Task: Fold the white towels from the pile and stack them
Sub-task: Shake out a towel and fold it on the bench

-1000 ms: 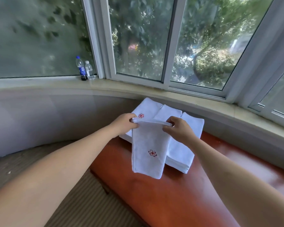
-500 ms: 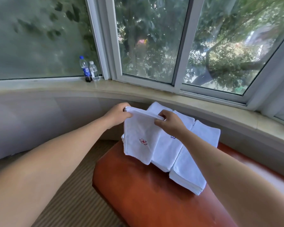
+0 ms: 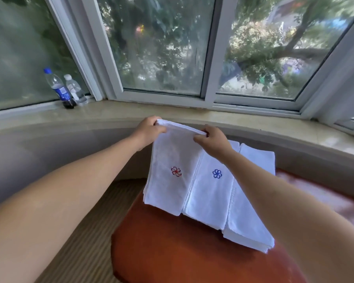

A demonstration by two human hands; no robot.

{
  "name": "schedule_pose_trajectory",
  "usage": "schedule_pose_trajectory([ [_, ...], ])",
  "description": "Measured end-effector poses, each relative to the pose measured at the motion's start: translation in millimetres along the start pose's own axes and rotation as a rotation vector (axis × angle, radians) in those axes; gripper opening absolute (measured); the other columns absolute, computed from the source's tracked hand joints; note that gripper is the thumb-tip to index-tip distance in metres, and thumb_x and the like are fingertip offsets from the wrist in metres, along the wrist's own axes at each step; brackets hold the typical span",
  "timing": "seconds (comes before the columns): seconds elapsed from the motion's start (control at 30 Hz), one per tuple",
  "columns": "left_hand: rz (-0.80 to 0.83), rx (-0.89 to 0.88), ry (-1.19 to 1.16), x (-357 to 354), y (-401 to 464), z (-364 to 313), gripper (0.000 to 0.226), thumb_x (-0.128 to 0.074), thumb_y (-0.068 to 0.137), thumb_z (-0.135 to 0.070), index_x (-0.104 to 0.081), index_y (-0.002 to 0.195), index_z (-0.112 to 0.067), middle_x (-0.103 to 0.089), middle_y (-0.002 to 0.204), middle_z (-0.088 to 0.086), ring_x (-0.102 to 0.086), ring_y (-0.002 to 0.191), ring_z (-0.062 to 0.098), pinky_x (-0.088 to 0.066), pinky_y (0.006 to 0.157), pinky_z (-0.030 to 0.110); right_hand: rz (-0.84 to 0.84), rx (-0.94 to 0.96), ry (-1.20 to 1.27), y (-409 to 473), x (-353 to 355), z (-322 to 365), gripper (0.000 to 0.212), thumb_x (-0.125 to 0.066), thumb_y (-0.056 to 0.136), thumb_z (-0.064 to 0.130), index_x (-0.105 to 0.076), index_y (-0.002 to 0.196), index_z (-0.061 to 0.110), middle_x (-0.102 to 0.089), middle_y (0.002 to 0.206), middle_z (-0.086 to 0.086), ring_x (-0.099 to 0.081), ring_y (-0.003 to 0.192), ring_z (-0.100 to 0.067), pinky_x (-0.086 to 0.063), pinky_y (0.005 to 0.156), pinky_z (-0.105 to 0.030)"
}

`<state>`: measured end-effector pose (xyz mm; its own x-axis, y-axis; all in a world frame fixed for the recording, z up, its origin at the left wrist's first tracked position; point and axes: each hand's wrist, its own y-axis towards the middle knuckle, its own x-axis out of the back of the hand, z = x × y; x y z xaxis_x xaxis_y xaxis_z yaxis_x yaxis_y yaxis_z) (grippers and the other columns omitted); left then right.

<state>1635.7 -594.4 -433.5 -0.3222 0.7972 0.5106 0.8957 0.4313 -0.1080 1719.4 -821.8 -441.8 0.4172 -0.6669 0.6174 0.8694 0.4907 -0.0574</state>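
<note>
Left hand (image 3: 149, 130) and right hand (image 3: 212, 139) pinching the folded towel (image 3: 172, 176) by its top edge, lying over the left stack (image 3: 146, 190), orange bench (image 3: 182, 252) below

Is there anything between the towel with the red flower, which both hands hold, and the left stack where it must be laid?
Nothing visible. The left hand and right hand pinch the top edge of the red-flower towel, which hangs over the left stack, beside the blue-flower stack.
</note>
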Motion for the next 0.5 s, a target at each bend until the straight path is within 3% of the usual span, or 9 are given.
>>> schedule_pose_trajectory([
  [0.23, 0.149, 0.005, 0.019, -25, 110, 29, 0.035, -0.068, 0.084, -0.019, -0.035, 0.074, -0.021, -0.033, 0.071, -0.003, -0.029, 0.065, 0.016, -0.021, 0.06, 0.034, -0.1, -0.164, -0.021, 77, -22, -32, 0.015, -0.059, 0.078, 0.033, -0.053, 0.075, 0.019, -0.053, 0.063, 0.008, -0.049, 0.057, -0.013, -0.039, 0.053, -0.027],
  [0.4, 0.239, 0.032, -0.016, -59, 175, 58, 0.031, -0.067, 0.085, -0.017, -0.038, 0.075, -0.02, -0.035, 0.072, -0.001, -0.03, 0.065, 0.015, -0.023, 0.061, 0.033, -0.133, -0.277, -0.031, 124, -39, -72, 0.011, -0.062, 0.08, 0.035, -0.059, 0.083, 0.025, -0.063, 0.073, 0.008, -0.06, 0.067, -0.012, -0.041, 0.054, -0.026],
  [0.5, 0.246, 0.083, -0.024, -81, 208, 78, 0.032, -0.067, 0.086, -0.017, -0.038, 0.075, -0.021, -0.034, 0.069, -0.006, -0.03, 0.063, 0.014, -0.024, 0.059, 0.032, -0.139, -0.336, -0.041, 153, -51, -99, 0.019, -0.061, 0.083, 0.036, -0.061, 0.097, 0.022, -0.063, 0.079, 0.008, -0.061, 0.075, -0.014, -0.041, 0.059, -0.027],
])
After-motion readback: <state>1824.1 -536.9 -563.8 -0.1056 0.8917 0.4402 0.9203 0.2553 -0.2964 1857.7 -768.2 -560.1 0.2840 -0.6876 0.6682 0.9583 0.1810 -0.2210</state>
